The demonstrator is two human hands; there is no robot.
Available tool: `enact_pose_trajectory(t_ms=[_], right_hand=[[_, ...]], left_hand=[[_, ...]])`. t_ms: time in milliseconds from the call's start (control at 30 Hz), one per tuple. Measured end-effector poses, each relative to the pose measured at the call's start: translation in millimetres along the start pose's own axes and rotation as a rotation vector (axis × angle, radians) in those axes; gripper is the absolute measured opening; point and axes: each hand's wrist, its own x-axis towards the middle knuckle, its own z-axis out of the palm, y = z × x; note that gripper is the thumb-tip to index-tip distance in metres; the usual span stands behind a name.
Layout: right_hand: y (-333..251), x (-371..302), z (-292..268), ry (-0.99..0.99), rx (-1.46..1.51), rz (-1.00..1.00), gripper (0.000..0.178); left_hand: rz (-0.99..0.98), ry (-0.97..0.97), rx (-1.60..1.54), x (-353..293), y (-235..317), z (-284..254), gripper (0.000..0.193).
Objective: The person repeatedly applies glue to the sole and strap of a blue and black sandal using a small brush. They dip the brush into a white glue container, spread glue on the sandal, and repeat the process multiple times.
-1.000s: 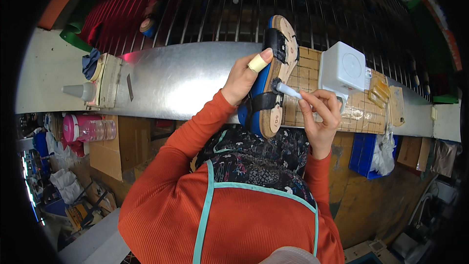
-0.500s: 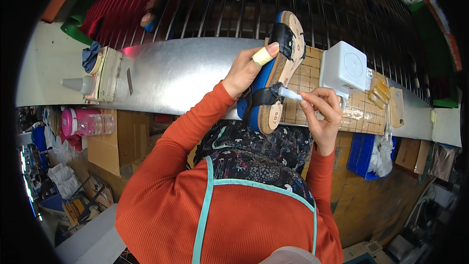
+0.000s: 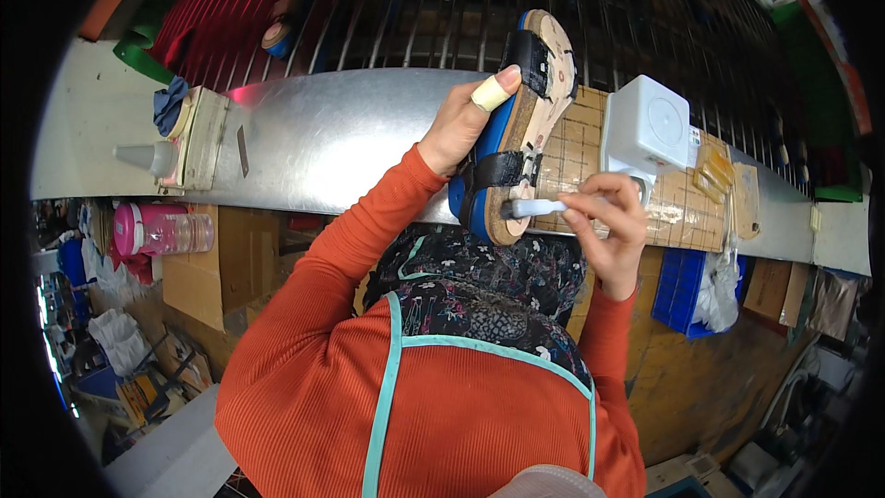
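Observation:
A sandal (image 3: 546, 116) with a cork sole and black straps sits on a blue last (image 3: 470, 210). It is tilted with its pale underside up, toe end pointing away. My left hand (image 3: 454, 134) is closed around the last's side, its thumb, wrapped in pale yellow tape, pressing near the front strap. My right hand (image 3: 608, 226) pinches the whitish handle of a small brush (image 3: 544, 207). The brush's dark bristles touch the heel end of the underside. Fingers of my left hand behind the last are hidden.
A white square container (image 3: 649, 125) stands on a brown gridded board (image 3: 682, 217) to the right, near yellowish blocks (image 3: 713, 174). The metal counter (image 3: 323, 139) runs across. Beyond it lie metal rods (image 3: 415, 19); another shoe (image 3: 277, 39) is there. A grey cone (image 3: 146, 158) lies left.
The brush in my right hand has moved from the rear strap down toward the heel end. My left hand and the sandal have shifted slightly away from me.

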Motion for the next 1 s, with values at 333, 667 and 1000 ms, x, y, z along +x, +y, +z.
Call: enact_pose_trajectory(t_ms=[333, 667, 1000], right_hand=[[1, -12, 20, 0.088, -0.07, 0.169, 0.017], [-8, -32, 22, -0.025, 0.248, 0.358, 0.016], [-19, -29, 45, 0.135, -0.124, 0.268, 0.019]], left_hand=[[0.036, 0.043, -0.143, 1, -10, -11, 0.074], [0.136, 0.219, -0.012, -9, -9, -24, 0.068], [0.193, 0.36, 0.181, -11, -14, -29, 0.069]])
